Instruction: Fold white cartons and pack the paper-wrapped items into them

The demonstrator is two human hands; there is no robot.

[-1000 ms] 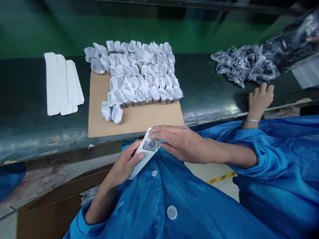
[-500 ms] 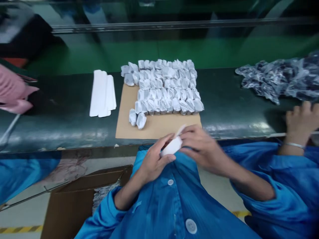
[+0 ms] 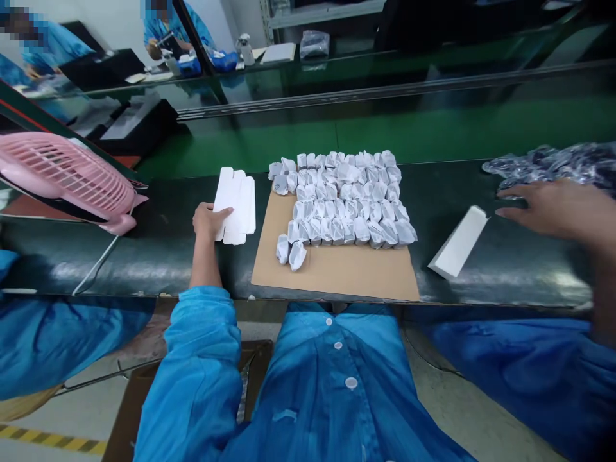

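My left hand (image 3: pixel 208 222) is at the left edge of a small stack of flat white cartons (image 3: pixel 240 205), its thumb on top and its other fingers bent at the side. It grips a carton at that edge. My right hand is out of view. On the dark green work surface to the right lies a folded-up white carton (image 3: pixel 459 244), set at a slant. Rows of small items wrapped in white paper (image 3: pixel 337 208) sit on a brown cardboard sheet (image 3: pixel 337 276) in front of me.
A co-worker's hand (image 3: pixel 553 208) reaches in at right, near a pile of clear plastic bags (image 3: pixel 572 163) with dark contents. At left stands a pink fan (image 3: pixel 72 179) with its cable. Black trays (image 3: pixel 139 122) are behind it. A brown box (image 3: pixel 255 366) is below the table edge.
The white carton that both hands held now lies on the table at right. My left hand has moved left to the flat cartons; my right hand has left view. The co-worker's hand has shifted.
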